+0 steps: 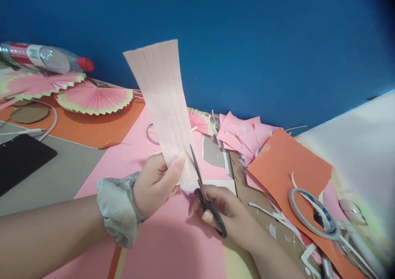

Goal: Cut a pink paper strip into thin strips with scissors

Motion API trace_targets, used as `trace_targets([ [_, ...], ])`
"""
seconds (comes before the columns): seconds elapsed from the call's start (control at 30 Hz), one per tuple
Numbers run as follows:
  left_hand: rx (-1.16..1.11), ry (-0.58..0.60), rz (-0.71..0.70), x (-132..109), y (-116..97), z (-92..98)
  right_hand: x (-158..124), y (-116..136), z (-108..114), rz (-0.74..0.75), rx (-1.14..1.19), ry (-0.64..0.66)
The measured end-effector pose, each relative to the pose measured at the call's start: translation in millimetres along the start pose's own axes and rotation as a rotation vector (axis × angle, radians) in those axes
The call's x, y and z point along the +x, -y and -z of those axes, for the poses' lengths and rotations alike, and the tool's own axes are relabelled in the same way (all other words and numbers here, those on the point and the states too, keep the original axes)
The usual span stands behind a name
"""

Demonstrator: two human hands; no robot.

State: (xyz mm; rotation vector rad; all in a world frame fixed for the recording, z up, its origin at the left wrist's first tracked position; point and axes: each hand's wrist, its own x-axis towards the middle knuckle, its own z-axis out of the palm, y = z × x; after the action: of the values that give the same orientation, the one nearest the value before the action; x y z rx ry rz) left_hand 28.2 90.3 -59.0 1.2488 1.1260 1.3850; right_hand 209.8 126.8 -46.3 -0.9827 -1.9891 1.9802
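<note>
My left hand (160, 178) grips a long strip of pale pink paper (162, 98) near its lower end, thumb on the front face. The strip stands upright, with several lengthwise lines running along it. Black-handled scissors (211, 211) are in my right hand (230, 213), fingers around the handles. Their blades point upward at the strip's lower right edge; whether they are cutting into it I cannot tell. Beneath both hands lies a large pink sheet (166, 242). A grey scrunchie (119, 213) is around my left wrist.
Pleated pink paper fans (95, 98) and a plastic bottle (55, 59) lie at the back left, above a black phone (26, 159). Pink scraps (243, 133), an orange sheet (290, 163) and a tape roll (291, 201) are on the right. A blue wall (234, 44) rises behind.
</note>
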Motion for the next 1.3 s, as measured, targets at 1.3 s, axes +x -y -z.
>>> trace_targets([
  [1.3,0.024,0.008,-0.022,3,-1,-0.4,0,-11,-1,0.033,0.075,0.003],
])
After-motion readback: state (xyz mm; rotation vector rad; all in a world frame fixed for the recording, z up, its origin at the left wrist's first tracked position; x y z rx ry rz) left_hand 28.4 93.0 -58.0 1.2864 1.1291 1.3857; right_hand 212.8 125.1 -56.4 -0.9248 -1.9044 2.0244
